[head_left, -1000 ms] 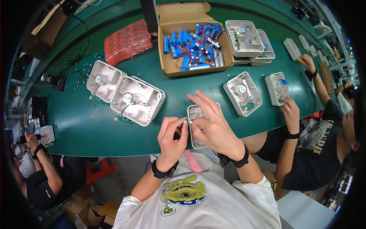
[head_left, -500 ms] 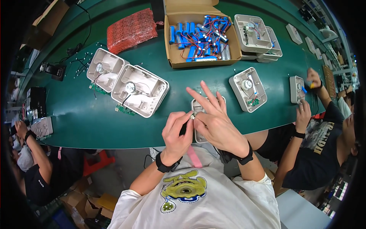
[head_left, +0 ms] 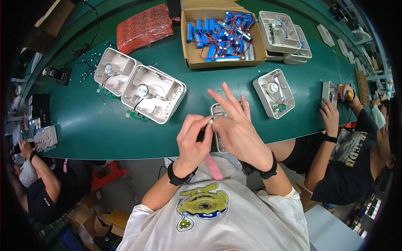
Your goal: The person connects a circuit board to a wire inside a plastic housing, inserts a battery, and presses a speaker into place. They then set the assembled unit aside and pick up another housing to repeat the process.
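My left hand (head_left: 193, 136) pinches a small pale connector (head_left: 211, 121) between thumb and fingertips. From the other side, my right hand (head_left: 240, 131) grips the same connector with thumb and index finger, its other fingers spread upward. Beneath both hands a light-grey plastic housing (head_left: 217, 109) lies on the green table (head_left: 188, 88), mostly covered by my right hand. Any wires running from the connector are hidden by my fingers.
An open carton (head_left: 190, 62) of blue batteries stands behind. White housings with speakers (head_left: 173, 112) sit left, another housing (head_left: 289, 92) right, and stacked ones (head_left: 261, 27) behind it. A red bubble-wrap parcel (head_left: 144, 27) lies back left. Co-workers sit either side; one holds a housing (head_left: 328, 90).
My hands stay together at the connector, shifting only slightly. The co-worker at right has tilted their housing and brought a hand down to its far side. The whole view has shifted a little.
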{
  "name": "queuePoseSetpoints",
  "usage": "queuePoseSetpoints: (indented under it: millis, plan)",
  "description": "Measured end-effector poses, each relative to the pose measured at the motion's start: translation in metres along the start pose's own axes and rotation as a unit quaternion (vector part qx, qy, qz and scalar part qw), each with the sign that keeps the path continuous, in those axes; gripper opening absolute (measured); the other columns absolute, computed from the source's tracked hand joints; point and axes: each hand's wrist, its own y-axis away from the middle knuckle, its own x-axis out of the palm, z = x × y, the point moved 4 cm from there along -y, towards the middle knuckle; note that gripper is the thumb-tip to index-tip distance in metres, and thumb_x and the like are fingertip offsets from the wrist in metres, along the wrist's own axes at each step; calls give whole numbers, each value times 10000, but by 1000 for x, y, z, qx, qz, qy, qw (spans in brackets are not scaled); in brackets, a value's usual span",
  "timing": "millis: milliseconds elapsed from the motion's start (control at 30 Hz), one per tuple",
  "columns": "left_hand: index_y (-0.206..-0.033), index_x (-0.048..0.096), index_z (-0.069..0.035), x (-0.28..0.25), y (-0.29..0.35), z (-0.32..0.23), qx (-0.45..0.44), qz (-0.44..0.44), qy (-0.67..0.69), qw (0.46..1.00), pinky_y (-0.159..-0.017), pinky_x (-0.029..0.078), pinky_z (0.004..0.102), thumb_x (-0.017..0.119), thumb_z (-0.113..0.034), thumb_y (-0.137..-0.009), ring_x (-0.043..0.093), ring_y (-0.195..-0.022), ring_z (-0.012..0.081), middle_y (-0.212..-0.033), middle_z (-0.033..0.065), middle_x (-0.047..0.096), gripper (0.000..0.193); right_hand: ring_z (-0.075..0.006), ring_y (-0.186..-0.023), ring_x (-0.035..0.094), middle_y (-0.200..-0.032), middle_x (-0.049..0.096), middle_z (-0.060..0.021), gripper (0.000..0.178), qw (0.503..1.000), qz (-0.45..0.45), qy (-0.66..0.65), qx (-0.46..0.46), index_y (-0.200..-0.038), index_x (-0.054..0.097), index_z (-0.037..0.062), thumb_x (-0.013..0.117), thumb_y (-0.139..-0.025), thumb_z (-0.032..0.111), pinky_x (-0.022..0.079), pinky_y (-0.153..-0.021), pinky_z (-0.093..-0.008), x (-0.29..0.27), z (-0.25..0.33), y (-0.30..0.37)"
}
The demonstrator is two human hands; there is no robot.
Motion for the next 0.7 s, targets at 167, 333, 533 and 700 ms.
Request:
queuePoseSetpoints:
  millis: [167,333,533,700]
  plan:
    - [-1093,738,46,-10,-9,6,-113,44,35,992,-629,546,285,771,105,-860,664,-748,142,-942,103,690,243,-535,-1564,280,-1707,263,-307,722,993,-68,39,87,-1437,544,-36,883,-833,167,283,-1235,-637,-21,18,27]
    - [-1066,734,42,-4,-5,7,-306,104,161,932,-563,514,253,796,60,-896,596,-662,47,-839,35,678,182,-586,-1498,330,-1679,194,-398,1223,980,-55,61,179,-1654,233,-22,973,-709,209,354,-1188,-618,10,21,60]
    - [-1020,743,29,5,9,-2,-357,113,186,908,-537,467,229,809,19,-921,566,-636,21,-768,-16,652,119,-572,-1437,397,-1662,204,-417,1196,968,-123,77,203,-1669,192,-56,916,-754,209,409,-1099,-616,26,19,59]
    - [-1040,755,22,15,23,-11,-186,123,88,971,-516,404,224,810,6,-926,536,-602,36,-717,-5,614,127,-562,-1437,403,-1674,203,-398,1159,962,-143,124,196,-1668,177,-69,865,-762,154,397,-1130,-611,27,13,58]
